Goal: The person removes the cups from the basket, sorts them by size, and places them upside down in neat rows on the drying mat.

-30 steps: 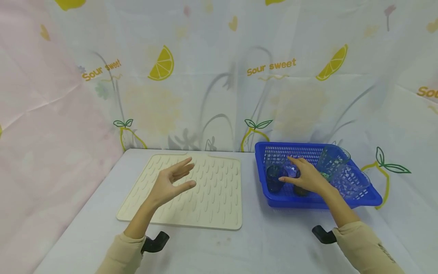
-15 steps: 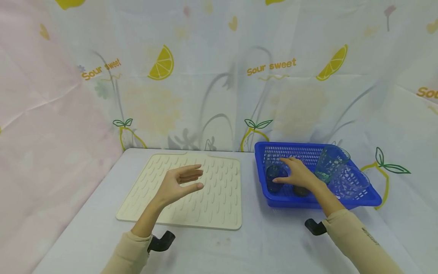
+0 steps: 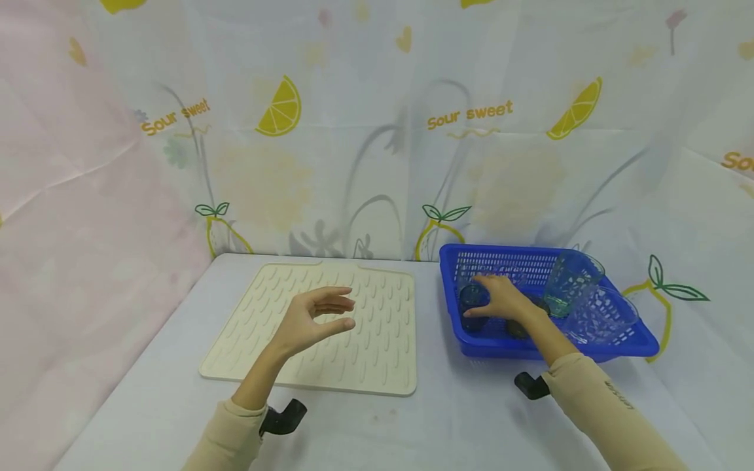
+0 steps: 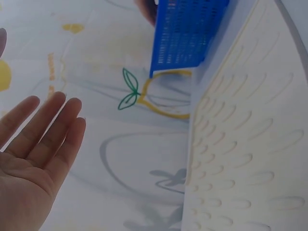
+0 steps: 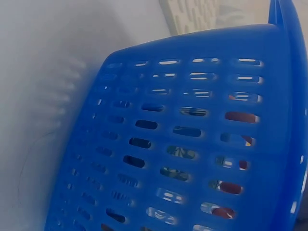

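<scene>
My right hand [image 3: 501, 302] reaches into the blue slotted basket [image 3: 465, 343], with thumb and fingers spread apart at a dark blue glass [image 3: 471, 301] in the left part. The thumb overlaps this glass in the head view. A dark glass [image 3: 515, 328] lies partly hidden below the hand. In the right wrist view the basket wall [image 5: 192, 120] fills most of the frame, and bits of the hand show through its slots. My left hand [image 3: 318, 317] hovers over the cream ridged mat [image 3: 377, 366] with nothing in it; its palm [image 4: 24, 187] faces the left wrist camera.
At the basket's right side a greenish clear glass [image 3: 568, 284] and a clear glass [image 3: 603, 314] lean at a tilt. Both basket and mat rest on a white-covered table [image 3: 448, 418]. A printed lemon curtain [image 3: 353, 163] hangs behind.
My right hand has moved left and slightly inward over the basket, from its middle to the dark blue glass. The left hand has drifted a little right over the mat.
</scene>
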`<state>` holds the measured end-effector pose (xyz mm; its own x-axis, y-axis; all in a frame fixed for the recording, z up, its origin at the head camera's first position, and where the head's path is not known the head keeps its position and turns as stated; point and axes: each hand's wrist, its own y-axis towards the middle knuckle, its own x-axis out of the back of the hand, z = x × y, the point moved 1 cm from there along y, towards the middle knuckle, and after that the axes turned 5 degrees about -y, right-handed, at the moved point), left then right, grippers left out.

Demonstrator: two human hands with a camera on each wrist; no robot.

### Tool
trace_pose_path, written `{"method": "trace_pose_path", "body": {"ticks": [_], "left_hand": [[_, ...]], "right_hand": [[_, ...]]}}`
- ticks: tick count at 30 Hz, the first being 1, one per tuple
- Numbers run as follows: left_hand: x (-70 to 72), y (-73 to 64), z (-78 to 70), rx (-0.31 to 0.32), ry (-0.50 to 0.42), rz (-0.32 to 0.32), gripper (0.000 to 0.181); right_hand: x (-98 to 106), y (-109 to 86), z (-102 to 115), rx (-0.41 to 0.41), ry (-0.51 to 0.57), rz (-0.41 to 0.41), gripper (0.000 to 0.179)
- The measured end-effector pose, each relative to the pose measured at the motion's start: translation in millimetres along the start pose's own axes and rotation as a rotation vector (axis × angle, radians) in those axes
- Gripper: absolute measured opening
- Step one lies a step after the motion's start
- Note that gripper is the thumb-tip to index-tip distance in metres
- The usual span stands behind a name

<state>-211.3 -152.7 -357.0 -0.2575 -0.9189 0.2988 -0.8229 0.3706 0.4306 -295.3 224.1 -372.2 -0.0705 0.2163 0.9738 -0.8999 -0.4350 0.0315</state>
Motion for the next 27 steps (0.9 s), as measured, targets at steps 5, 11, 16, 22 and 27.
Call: {"method": "trace_pose_path", "body": {"ticks": [5,11,16,22,27], "left_hand": [[-1.6,0.5,0.8,-0.014,-0.005,0.006,0.049],[-3.0,1.4,-0.1,-0.016,-0.007,0.005,0.049],[-4.9,2.1,0.0,-0.008,0.002,0.003,0.050],[-7.5,3.5,1.6,-0.022,-0.014,0.017,0.050],[-9.1,4.4,3.5,-0.030,-0.016,0.027,0.050]], "right_hand": [[-5.1,3.3,-2.7,-0.009,0.012,0.022,0.082],[-6.7,4.9,0.5,-0.009,0.030,0.033,0.082],[-7.4,5.0,3.2,0.000,0.019,0.017,0.082],[-10.8,0.9,3.6,0.000,0.016,-0.045,0.082],[-13.3,-3.0,5.1,-0.093,0.063,-0.059,0.090]]}}
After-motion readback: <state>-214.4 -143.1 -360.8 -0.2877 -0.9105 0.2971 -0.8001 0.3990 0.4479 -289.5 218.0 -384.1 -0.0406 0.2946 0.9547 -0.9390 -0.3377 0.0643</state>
